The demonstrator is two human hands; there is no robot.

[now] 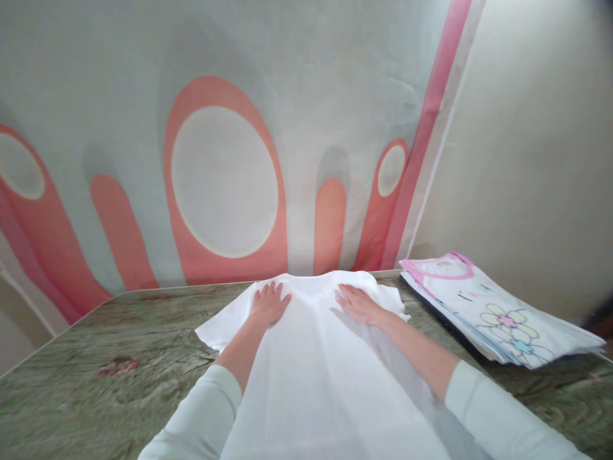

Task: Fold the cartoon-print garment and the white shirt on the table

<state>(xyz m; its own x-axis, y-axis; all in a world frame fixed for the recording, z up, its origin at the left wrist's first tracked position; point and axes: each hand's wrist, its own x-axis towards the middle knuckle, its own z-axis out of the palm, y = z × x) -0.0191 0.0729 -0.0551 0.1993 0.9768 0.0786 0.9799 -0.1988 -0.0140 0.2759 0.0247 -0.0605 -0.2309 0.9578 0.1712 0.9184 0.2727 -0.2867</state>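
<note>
White short-sleeved fabric shirt (316,358) is spread on grey-brown wood-grain worktop (158,338), collar laid by the far edge, lower end cut off by the view. Left hand (271,303) and right hand (359,303) are laid flat near its shoulders; each grip is opened out, nothing grasped. Wide worktop stretch is seen at left; narrow strip is left between shirt and stack of folded, flower-printed, pink-trimmed white garments (460,300).
</note>
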